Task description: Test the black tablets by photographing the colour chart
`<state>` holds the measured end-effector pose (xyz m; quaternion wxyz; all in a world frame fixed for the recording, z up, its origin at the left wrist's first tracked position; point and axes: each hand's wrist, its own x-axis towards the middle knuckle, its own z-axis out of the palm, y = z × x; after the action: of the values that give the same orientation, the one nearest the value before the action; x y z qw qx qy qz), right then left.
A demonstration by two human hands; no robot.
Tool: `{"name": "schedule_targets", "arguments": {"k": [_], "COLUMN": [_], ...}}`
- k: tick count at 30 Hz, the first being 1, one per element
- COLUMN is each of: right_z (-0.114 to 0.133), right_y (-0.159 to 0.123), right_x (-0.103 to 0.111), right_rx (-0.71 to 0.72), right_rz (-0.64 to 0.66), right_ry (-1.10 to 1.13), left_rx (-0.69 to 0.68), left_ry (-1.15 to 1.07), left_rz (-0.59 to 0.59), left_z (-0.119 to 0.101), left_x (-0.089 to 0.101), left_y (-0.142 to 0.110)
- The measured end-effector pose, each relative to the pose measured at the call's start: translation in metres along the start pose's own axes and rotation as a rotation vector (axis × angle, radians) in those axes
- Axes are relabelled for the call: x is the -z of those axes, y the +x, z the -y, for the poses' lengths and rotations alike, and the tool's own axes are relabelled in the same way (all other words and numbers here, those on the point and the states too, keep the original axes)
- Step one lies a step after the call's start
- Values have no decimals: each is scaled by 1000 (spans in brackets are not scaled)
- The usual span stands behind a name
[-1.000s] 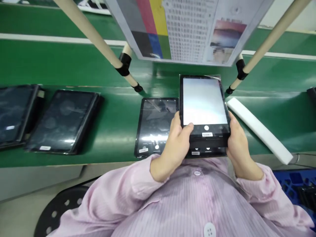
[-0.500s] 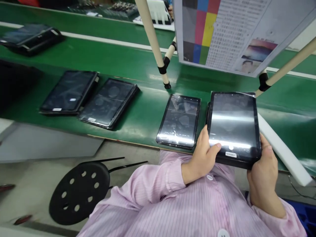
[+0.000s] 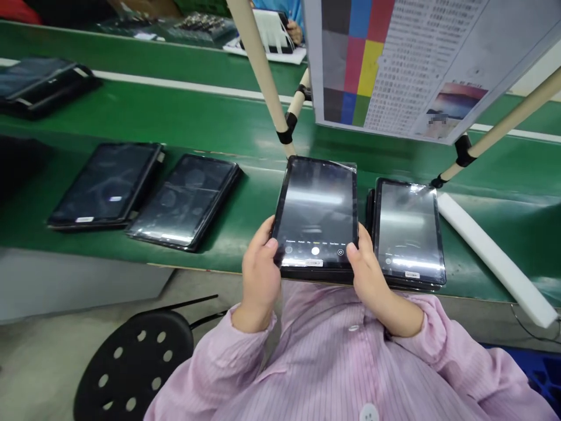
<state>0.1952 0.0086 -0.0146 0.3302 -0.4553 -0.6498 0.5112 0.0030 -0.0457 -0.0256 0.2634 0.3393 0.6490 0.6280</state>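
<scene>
In the head view, the left hand (image 3: 262,263) and the right hand (image 3: 372,275) are both closed on a thin black glass tablet (image 3: 314,219), 1 hand on each side of its lower part. The tablet is in the middle of the frame, held just over the edge of the green counter (image 3: 258,199). Its long side points away from the person, toward the top of the frame. Both hands are about equally near it. Just to the right, a second black tablet (image 3: 407,234) lies on the counter, close to the right hand. 2 more black tablets (image 3: 144,196) lie at the left. A long white foam strip (image 3: 495,260) sits at the right.
</scene>
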Motion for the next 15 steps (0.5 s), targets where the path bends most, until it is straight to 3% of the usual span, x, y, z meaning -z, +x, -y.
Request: {"name": "schedule_targets", "arguments": {"k": [6,7,9,11,13,15], "right_z": [-19,-17,-8,1,-3,-23], "right_y": [-11,-17,-30,-39,-42,-43], "right_x": [-7,-4,14,52,109,175], "right_rx": [-280,-269,-114,155,339,224], "right_rz": [57,70,46,-69,-280,-507], "right_ry": [-3,-12,-64,-211,-509,-835], "left_rx": [-26,-37,-96,-206,-338,-458], "left_ry": [254,295,340,359,401,475], "left_rz": [54,52,16,-42,-80,-64], "left_z": [41,45,50,47,38,24], "left_x": [9,14,27,40,50,55], "left_y": [7,6,3,-1,-5,-9]}}
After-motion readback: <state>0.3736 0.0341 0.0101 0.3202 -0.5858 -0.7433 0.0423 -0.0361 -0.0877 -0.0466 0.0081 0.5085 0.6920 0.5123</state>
